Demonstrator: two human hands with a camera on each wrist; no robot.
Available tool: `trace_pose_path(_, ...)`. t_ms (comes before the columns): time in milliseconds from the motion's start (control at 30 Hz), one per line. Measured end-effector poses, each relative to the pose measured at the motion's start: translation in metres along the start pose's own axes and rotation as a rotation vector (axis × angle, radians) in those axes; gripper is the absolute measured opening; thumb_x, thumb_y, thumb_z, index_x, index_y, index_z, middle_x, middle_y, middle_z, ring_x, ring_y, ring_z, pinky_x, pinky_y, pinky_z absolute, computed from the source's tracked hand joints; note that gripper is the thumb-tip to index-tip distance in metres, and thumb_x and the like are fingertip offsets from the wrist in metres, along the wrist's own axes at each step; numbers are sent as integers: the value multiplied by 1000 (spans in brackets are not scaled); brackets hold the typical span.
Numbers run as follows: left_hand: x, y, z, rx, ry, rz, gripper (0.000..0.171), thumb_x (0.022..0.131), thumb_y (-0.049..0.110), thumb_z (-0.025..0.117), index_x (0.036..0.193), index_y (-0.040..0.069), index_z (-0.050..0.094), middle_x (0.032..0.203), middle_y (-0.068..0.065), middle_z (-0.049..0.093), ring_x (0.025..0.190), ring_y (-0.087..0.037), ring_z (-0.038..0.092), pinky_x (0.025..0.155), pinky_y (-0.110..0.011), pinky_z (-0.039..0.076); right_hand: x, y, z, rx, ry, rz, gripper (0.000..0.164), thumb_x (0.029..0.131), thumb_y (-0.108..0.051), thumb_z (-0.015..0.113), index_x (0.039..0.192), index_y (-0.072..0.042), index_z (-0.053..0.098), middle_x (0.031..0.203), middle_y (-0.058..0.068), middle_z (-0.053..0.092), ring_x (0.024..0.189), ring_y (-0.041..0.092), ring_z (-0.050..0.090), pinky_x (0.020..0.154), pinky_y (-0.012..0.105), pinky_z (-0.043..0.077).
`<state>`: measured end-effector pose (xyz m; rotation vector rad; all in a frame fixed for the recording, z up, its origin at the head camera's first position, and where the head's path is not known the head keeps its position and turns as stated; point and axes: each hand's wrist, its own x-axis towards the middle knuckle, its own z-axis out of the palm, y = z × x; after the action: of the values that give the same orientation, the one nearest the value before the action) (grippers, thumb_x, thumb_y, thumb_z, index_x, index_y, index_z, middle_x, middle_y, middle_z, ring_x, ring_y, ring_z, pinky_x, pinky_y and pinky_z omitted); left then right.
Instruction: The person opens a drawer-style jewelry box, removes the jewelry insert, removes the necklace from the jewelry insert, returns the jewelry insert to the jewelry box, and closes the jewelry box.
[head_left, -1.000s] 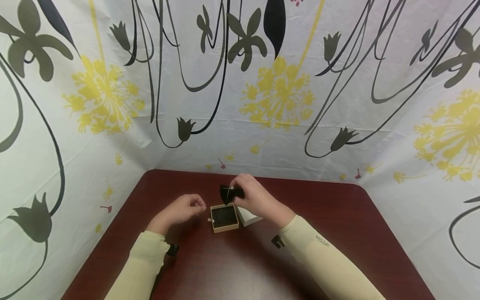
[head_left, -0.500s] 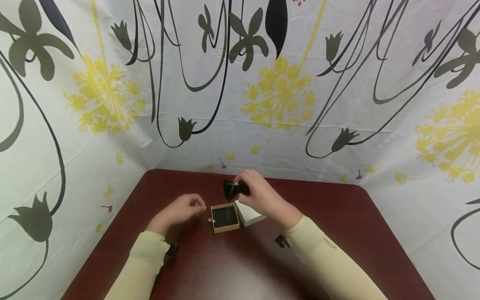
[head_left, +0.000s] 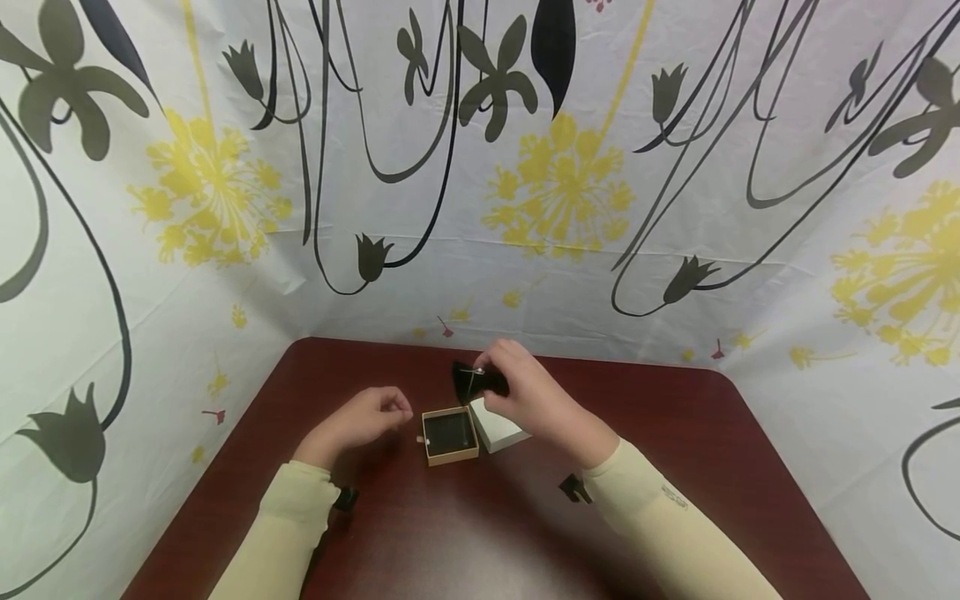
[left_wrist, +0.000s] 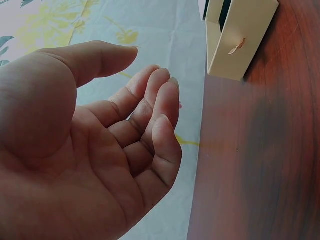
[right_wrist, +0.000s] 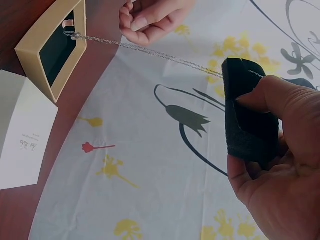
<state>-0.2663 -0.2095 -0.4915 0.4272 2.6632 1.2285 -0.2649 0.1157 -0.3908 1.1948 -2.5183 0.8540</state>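
My right hand pinches a black, bent jewelry-box pad between thumb and fingers, above and behind the small open box. From the pad a thin silver necklace chain hangs down, and its looped end overlaps the open box in the right wrist view. That box is tan-gold with a dark inside and a small ribbon tab on its left side. Left of it, my left hand stays with loosely curled fingers and holds nothing; its palm shows bare in the left wrist view.
A white box lid with small print lies against the right side of the box. The dark red wooden table ends at a patterned fabric wall behind and at both sides. Dark camera mounts sit under both sleeves.
My right hand has moved a little to the right and back with the black pad, away from over the box. The left hand, box and lid remain in place.
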Motion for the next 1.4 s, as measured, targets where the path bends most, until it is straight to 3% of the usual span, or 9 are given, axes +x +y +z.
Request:
trace_pose_path(267, -1, 5, 0, 6, 11, -2, 9, 110, 23, 70, 107, 15, 74, 97, -2, 71, 88, -19, 65, 79, -41, 54, -7, -7, -8, 10, 3, 8, 33, 90, 5, 77, 117, -11, 68, 112, -4, 64, 105, 18, 53, 86, 40, 51)
trace_pose_path(567, -1, 12, -2, 9, 41, 54, 13, 110, 21, 69, 110, 8, 74, 98, -6, 72, 87, -19, 64, 80, -41, 55, -11, -8, -9, 15, 9, 1, 33, 88, 5, 77, 116, -11, 69, 108, -5, 63, 101, 17, 52, 84, 39, 49)
trace_pose_path(800, 0, 18, -4, 8, 81, 78, 9, 109, 19, 70, 108, 12, 75, 99, -1, 72, 90, -19, 65, 84, -42, 55, -13, -10, -9, -6, 13, -22, 35, 86, 6, 78, 115, -11, 69, 107, -5, 62, 100, 17, 51, 83, 38, 48)
trace_pose_path(900, 1, 23, -4, 7, 123, 117, 7, 108, 19, 71, 109, 14, 75, 100, 2, 72, 95, -19, 66, 89, -44, 56, -14, -10, -8, -11, 14, -31, 35, 86, 7, 78, 115, -11, 69, 107, -5, 62, 100, 16, 51, 83, 38, 48)
trace_pose_path(1033, 2, 34, -5, -19, 227, 168, 5, 109, 22, 73, 111, 17, 74, 105, 2, 73, 100, -19, 67, 94, -46, 55, -15, -11, -7, -10, 15, -36, 35, 85, 7, 79, 114, -11, 69, 107, -5, 62, 101, 16, 51, 84, 38, 48)
trace_pose_path(1167, -1, 54, -6, -80, 343, 236, 6, 108, 22, 74, 112, 17, 74, 107, 1, 72, 96, -20, 64, 89, -45, 54, -16, -12, -5, -12, 11, -44, 35, 86, 7, 80, 114, -11, 68, 108, -4, 62, 101, 17, 52, 85, 38, 49)
trace_pose_path(1267, -5, 74, -3, -100, 402, 332, 5, 107, 21, 76, 110, 16, 75, 107, 2, 71, 96, -20, 63, 87, -43, 53, -17, -12, -3, -16, 2, -43, 36, 86, 6, 82, 114, -11, 68, 109, -4, 62, 102, 17, 53, 86, 38, 50)
trace_pose_path(1400, -9, 101, 3, -73, 403, 496, 5, 105, 18, 78, 109, 17, 76, 107, 5, 70, 101, -16, 64, 92, -43, 55, -18, -13, -1, -23, -6, -41, 35, 87, 4, 85, 114, -11, 68, 109, -4, 62, 101, 17, 54, 86, 39, 51)
